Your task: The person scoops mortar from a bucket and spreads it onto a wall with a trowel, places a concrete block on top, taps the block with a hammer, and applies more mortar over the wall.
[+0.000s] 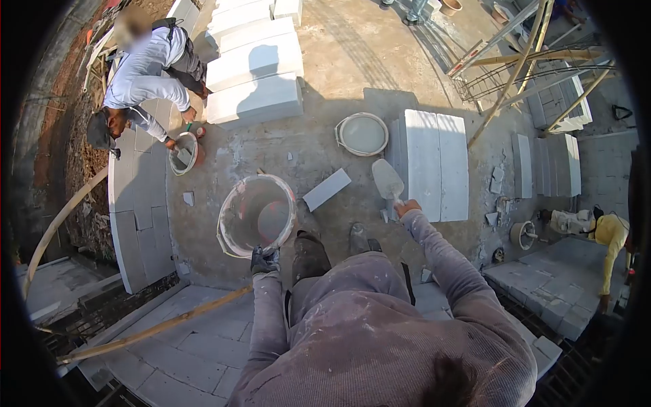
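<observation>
My right hand (pixel 407 207) is wrapped round the handle of a trowel (pixel 388 179) with a broad, mortar-coated blade, held out near a stack of white blocks (pixel 437 166). My left hand (pixel 265 260), in a dark glove, grips the near rim of a large mortar-smeared bucket (pixel 225 216). The bucket tilts, its opening toward me, with grey mortar low inside; my fingers are partly hidden. Ahead stands a smaller round bucket (pixel 363 134) filled with a pale grey mix. A cut piece of block (pixel 327 189) lies on the floor between the buckets.
At upper left, a person in a light shirt (pixel 146 81) bends over a small bucket (pixel 182 157) beside a block wall (pixel 139 234). More white blocks (pixel 254 74) lie ahead. Bamboo poles (pixel 512 81) lean at upper right. Another person in yellow (pixel 612 237) works at far right.
</observation>
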